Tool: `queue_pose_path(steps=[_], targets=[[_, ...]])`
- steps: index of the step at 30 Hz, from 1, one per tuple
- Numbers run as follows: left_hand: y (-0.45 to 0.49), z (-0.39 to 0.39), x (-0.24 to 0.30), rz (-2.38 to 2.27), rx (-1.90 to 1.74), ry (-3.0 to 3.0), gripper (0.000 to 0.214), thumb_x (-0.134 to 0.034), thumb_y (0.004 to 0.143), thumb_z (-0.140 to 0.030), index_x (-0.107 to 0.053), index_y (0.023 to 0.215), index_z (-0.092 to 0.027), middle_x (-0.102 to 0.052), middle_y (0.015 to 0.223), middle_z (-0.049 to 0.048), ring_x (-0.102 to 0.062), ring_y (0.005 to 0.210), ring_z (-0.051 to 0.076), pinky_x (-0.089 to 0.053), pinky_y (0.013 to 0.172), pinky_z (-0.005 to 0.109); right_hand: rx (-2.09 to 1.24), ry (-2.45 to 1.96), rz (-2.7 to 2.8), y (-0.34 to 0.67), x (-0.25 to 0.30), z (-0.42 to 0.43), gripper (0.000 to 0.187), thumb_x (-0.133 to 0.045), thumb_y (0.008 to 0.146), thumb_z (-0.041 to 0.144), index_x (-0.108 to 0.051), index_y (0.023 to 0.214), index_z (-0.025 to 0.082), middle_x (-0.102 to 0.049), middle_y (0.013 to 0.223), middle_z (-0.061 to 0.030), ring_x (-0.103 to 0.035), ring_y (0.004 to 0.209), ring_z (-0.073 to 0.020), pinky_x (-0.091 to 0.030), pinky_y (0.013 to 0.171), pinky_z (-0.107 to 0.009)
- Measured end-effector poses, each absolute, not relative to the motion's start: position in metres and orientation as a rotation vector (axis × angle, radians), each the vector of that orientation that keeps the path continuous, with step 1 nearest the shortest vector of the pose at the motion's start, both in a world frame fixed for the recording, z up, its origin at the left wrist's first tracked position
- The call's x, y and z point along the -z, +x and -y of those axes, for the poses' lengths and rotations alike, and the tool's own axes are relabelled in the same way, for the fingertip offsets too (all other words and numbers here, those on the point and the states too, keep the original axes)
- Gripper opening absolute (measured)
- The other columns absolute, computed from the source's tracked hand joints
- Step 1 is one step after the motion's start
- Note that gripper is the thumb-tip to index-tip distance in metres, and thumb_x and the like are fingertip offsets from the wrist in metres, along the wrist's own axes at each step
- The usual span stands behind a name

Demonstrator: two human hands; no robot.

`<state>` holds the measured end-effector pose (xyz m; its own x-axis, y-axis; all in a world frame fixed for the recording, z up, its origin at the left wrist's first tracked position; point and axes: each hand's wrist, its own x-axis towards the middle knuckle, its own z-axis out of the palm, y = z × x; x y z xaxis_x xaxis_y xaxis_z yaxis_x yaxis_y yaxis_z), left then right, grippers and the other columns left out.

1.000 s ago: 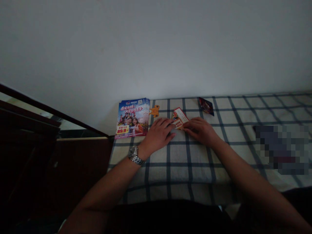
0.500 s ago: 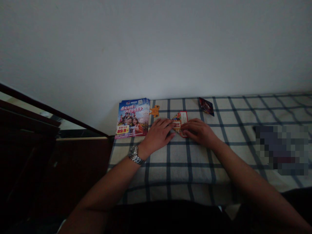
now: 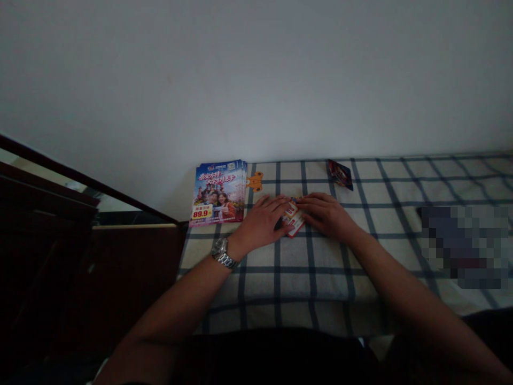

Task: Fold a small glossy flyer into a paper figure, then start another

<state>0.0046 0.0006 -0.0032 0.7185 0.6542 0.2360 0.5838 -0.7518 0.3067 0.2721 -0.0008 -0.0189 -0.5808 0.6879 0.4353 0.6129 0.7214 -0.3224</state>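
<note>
A small folded red-and-white leaflet (image 3: 292, 220) lies on the checked cloth (image 3: 304, 272) between my two hands. My left hand (image 3: 262, 224), with a metal watch on its wrist, rests on the leaflet's left part, fingers closed over it. From the right, my right hand (image 3: 326, 214) presses its fingertips on the leaflet's top edge. Most of the paper is hidden under the fingers.
A stack of colourful flyers (image 3: 218, 191) lies at the cloth's far left corner by the white wall. Beside it sits a small orange figure (image 3: 255, 182). A dark card (image 3: 340, 174) lies further right. A blurred dark patch (image 3: 465, 246) is at right. Dark furniture stands left.
The leaflet stood partly raised and unfolded between the hands; now it is folded smaller and pressed flat on the cloth, slightly nearer me. Both hands stayed close together.
</note>
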Motion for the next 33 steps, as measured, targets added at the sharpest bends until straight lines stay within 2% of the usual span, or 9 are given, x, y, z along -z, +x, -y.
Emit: queue_pose_path(steps=[5,9,20,33], targets=[[0.0065,0.0018,-0.0007,-1.086,-0.573,2.733,0.045,-0.067,0.098,-0.041,-0.061,0.138,-0.022,-0.054,0.152,0.0111,-0.05,0.14,0.032,-0.037,0.123,0.054,-0.182,-0.987,2.364,0.2743,0.0214,0.0004,0.029,-0.065,0.1,0.026,-0.075,0.128,0.027,-0.075,0.134,-0.0046,-0.064,0.131,-0.03,-0.055,0.11,-0.052],[0.0055,0.0008,-0.0007,-1.13,-0.561,2.751,0.046,-0.067,0.098,-0.044,-0.061,0.137,-0.021,-0.058,0.145,0.0114,-0.054,0.132,0.032,-0.044,0.116,0.052,-0.188,-1.006,2.37,0.2761,0.0242,0.001,0.026,-0.065,0.1,0.025,-0.077,0.123,0.027,-0.076,0.131,-0.0032,-0.064,0.133,-0.0315,-0.056,0.109,-0.054],[0.0036,-0.0029,0.003,-1.105,-0.537,2.756,0.053,-0.073,0.095,-0.042,-0.058,0.141,-0.021,-0.056,0.15,0.0104,-0.053,0.135,0.03,-0.039,0.121,0.051,-0.227,-0.958,2.355,0.2736,0.0208,0.0025,0.024,-0.063,0.102,0.026,-0.076,0.123,0.023,-0.078,0.128,-0.0066,-0.072,0.121,-0.0275,-0.059,0.105,-0.049],[0.0024,-0.0032,0.0014,-1.044,-0.554,2.763,0.056,-0.075,0.093,-0.045,-0.059,0.142,-0.02,-0.059,0.147,0.0097,-0.054,0.134,0.029,-0.037,0.122,0.05,-0.285,-0.903,2.378,0.2722,0.0199,0.0026,0.03,-0.07,0.098,0.03,-0.072,0.128,0.025,-0.074,0.135,-0.0091,-0.069,0.124,-0.0289,-0.058,0.107,-0.05]])
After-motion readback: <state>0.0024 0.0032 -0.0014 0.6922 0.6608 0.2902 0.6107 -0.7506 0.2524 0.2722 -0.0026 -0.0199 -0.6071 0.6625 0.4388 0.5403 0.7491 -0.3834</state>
